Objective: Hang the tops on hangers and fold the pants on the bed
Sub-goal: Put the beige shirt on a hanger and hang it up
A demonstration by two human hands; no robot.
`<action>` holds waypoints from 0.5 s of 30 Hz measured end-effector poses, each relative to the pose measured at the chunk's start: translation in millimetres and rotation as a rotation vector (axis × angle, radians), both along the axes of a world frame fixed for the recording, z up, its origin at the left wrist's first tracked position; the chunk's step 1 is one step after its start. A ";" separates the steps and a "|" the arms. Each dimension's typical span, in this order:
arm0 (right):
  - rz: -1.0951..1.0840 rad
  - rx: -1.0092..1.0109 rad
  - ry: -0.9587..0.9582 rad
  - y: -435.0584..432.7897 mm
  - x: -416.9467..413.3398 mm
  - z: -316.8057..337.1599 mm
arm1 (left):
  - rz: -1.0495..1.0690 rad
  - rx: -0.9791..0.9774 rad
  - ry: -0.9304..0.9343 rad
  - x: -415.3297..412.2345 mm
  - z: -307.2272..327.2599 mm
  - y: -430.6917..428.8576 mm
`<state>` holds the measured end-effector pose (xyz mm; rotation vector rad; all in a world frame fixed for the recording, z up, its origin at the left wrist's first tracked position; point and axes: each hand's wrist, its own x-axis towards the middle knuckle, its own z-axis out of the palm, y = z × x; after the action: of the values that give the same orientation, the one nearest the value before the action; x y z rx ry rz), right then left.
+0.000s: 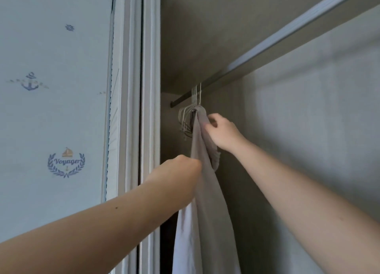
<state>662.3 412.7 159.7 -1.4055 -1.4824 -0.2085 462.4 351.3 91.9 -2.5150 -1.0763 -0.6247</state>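
A pale grey-lilac top point(202, 201) hangs on a hanger from the dark wardrobe rail point(185, 98) and drapes down to the bottom of the view. My right hand point(221, 130) pinches the top's fabric just below the hanger's shoulder. My left hand point(181, 171) grips the cloth lower down on its left side, fingers hidden behind the fabric. Several white wire hangers point(186, 117) bunch together on the rail right beside the top, to its left.
I am looking into an open wardrobe with a grey back wall point(308, 113) and a shelf point(267, 47) above the rail. The white door frame point(144, 88) stands at left, with nautical wallpaper point(51, 88) beyond it.
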 end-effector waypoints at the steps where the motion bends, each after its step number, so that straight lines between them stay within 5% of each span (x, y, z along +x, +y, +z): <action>1: 0.010 0.001 -0.008 -9.9 -1.4 -3.2 | -0.013 0.002 -0.004 -1.4 -1.2 -1.9; 6: -0.168 0.044 -0.170 -55.7 -15.3 -24.5 | -0.081 0.045 0.063 -16.0 -14.7 -11.6; 11: -0.379 0.075 -0.355 -95.1 -44.4 -49.7 | -0.132 0.342 0.079 -56.2 -32.5 -30.6; 15: -0.385 0.097 -0.421 -125.6 -83.0 -68.0 | -0.024 0.289 0.030 -110.0 -49.4 -49.4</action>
<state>579.3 287.1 91.6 -1.6239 -1.4920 -0.8500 352.4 301.9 42.5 -2.2831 -0.8764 -0.6929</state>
